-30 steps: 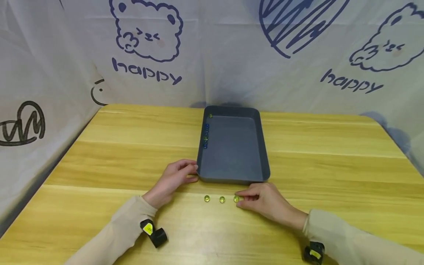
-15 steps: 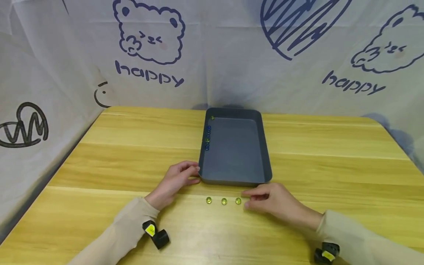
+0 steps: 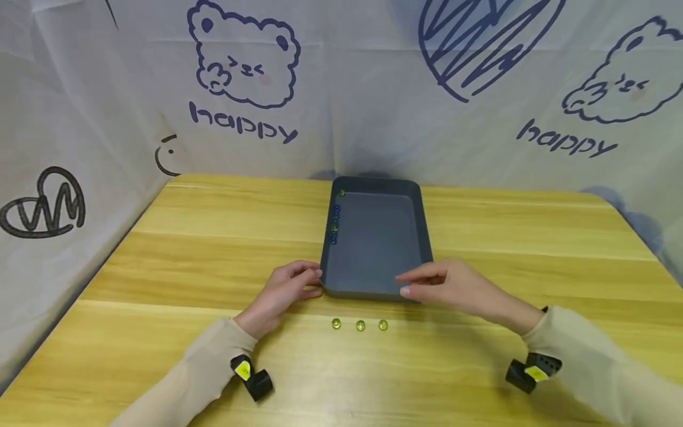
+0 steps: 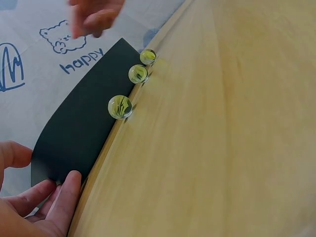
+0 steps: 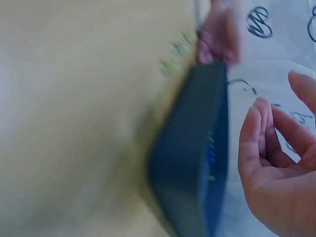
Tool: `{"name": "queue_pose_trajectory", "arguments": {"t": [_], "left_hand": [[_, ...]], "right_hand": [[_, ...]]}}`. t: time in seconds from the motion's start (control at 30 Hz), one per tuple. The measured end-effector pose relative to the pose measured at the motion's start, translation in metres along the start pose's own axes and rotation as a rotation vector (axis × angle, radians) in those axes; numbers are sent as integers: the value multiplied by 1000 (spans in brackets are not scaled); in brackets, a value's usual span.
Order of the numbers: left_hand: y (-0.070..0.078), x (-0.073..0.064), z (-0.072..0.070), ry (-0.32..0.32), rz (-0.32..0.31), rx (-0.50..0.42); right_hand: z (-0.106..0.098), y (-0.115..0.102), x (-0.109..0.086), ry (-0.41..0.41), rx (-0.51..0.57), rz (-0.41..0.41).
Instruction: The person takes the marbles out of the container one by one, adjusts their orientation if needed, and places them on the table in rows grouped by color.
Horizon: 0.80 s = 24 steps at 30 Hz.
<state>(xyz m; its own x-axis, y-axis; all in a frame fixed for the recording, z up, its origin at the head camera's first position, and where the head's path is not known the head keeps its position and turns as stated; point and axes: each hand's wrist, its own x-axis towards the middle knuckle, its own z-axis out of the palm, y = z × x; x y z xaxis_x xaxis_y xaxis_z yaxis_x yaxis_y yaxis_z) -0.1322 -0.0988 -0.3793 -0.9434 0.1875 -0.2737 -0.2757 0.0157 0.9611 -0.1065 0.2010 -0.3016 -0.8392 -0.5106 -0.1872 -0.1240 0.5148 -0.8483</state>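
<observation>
Three clear marbles with yellow-green swirls, one of them the left marble (image 3: 336, 324), lie in a row before the near wall of a dark grey tray (image 3: 376, 237). My left hand (image 3: 280, 293) holds the tray's near left corner, thumb and fingertips against its walls in the left wrist view. Above the near right corner hovers my right hand (image 3: 464, 287), thumb and fingers apart, holding nothing. Inside the tray, along its left wall, sit several small marbles: blue marbles (image 3: 334, 238), a yellow-green marble (image 3: 334, 228) among them and another yellow-green marble (image 3: 342, 193) at the far corner.
The wooden table (image 3: 213, 237) runs all around the tray. Behind it hangs a white cloth (image 3: 368, 107) with drawn bears and lettering. Each sleeve carries a black wrist camera, such as the right wrist camera (image 3: 525, 373).
My right hand has released the rightmost marble, drawn back to the right, then risen over the tray's near right corner. The marbles stay in their row and my left hand stays at the tray.
</observation>
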Motion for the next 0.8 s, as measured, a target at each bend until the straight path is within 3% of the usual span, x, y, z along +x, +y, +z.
{"name": "queue_pose_trajectory", "arguments": {"t": [0.2, 0.4, 0.63, 0.8], "left_hand": [[-1, -1, 1, -5, 2, 0], [2, 0, -1, -7, 16, 11], [1, -2, -2, -2, 15, 14], [1, -2, 0, 2, 21, 12]], "right_hand": [[-31, -21, 25, 58, -84, -5], [-56, -42, 61, 142, -123, 20], [-54, -52, 109, 237, -24, -70], [-44, -39, 139, 309, 97, -157]]}}
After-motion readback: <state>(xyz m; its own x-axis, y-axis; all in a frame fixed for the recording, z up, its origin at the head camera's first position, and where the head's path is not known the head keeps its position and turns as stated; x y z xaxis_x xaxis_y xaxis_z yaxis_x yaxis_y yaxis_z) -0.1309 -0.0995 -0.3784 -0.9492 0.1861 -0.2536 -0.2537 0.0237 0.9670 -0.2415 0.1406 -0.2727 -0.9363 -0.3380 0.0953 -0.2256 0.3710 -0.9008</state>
